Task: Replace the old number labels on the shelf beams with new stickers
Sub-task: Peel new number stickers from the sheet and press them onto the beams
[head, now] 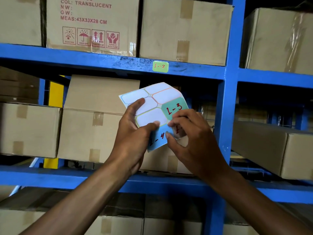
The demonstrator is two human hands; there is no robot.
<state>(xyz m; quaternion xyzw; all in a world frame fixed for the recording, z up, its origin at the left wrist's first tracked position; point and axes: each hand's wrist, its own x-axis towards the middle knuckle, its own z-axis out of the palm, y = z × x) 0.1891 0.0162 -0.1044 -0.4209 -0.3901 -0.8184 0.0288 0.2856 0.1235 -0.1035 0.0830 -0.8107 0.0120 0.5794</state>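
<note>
Head view. Sheet (152,107) of stickers held up in front of the blue shelf, below the upper beam (101,60), which carries a green label (160,66) reading "1-2". Most cells on the sheet are blank backing; a green sticker "1-3" (174,108) sits at the sheet's right edge and a blue sticker "1-4" (157,139) at the bottom.

Left hand (135,133): fingers curled round the sheet's left side, thumb pressed on its face above the blue sticker. Firm hold on the sheet.

Right hand (191,133): thumb and forefinger closed in a pinch at the sheet's lower right corner, where a further red mark shows. Whether they have a sticker edge lifted or only the backing, cannot tell.

Handling, judged: sheet is light, thin, limp; it bows where unsupported. Stickers likely tear or curl on themselves if pulled fast. Best purchase is a corner, peeled low and slow, with the other hand bracing the backing close by.

Boxes (94,119) fill the shelf bays behind.
</note>
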